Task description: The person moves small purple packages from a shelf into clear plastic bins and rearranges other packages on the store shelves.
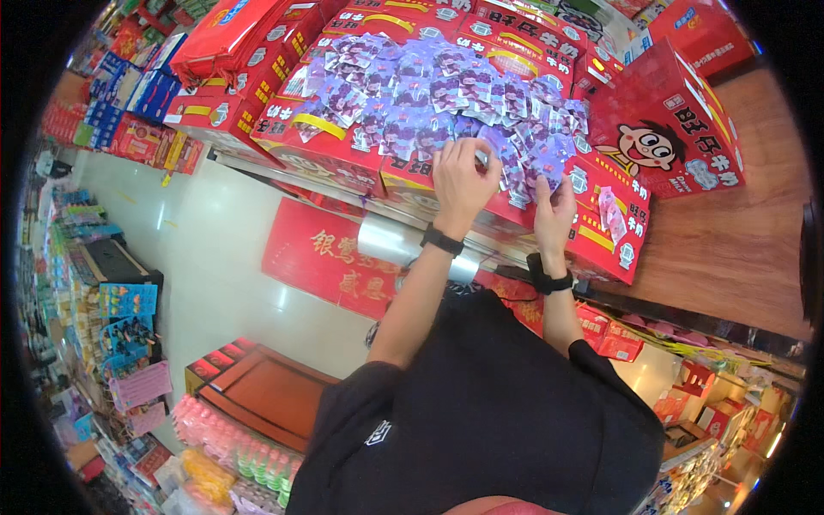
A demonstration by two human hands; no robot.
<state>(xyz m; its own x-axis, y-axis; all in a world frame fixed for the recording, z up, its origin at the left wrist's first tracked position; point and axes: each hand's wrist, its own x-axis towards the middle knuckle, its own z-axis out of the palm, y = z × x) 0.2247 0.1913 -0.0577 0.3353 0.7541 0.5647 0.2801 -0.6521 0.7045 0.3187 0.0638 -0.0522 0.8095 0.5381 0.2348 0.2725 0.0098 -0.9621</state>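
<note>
A wide heap of small purple candy packets point(412, 90), printed with dark grapes, lies over red milk cartons point(360, 170). At the near edge of the heap, my left hand point(465, 172) bends over the packets with its fingers curled; whether it grips one is hidden. My right hand point(555, 209) pinches the lower edge of a purple packet point(548, 159) between thumb and fingers. Each wrist wears a black band. To the right of my right hand, a pink packet point(611, 215) rests on a red carton with a yellow handle point(595, 238).
A large red milk carton point(669, 122) stands on the wooden counter point(714, 251) at right. Red bags point(225, 38) are stacked at upper left. On the floor side are a red printed sheet point(302, 251), a brown box point(270, 386) and packed shelves point(77, 257).
</note>
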